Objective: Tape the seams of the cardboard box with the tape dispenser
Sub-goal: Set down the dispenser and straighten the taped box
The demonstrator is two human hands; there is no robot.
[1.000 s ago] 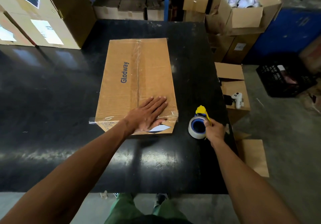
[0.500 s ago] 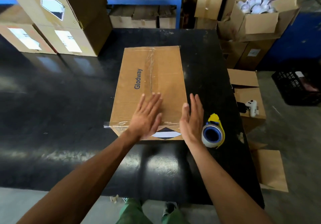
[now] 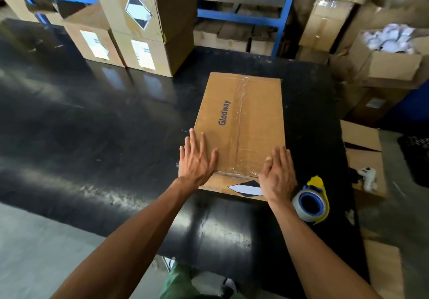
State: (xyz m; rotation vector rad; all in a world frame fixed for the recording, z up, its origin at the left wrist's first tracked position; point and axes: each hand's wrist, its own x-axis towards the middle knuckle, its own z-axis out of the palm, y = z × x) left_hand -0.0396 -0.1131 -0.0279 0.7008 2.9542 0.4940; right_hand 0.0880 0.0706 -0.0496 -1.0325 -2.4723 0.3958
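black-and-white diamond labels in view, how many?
2: one on the near side of the Glodway box, beside the right hand; one on the top stacked box behind. Others may be hidden.

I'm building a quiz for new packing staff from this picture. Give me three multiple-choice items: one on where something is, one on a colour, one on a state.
1. Where is the tape dispenser?
A. On the cardboard box
B. On the table, beside the box's near right corner
C. In the left hand

2. What colour is the word printed on the box top?
A. Red
B. Green
C. Dark blue

3. What are the hands doing?
A. Both lie open at the box's near end
B. Both grip the dispenser
C. One lifts a flap

Answers: B, it stands by the right hand; C, the "Glodway" lettering is dark blue; A, the left hand and the right are spread flat.
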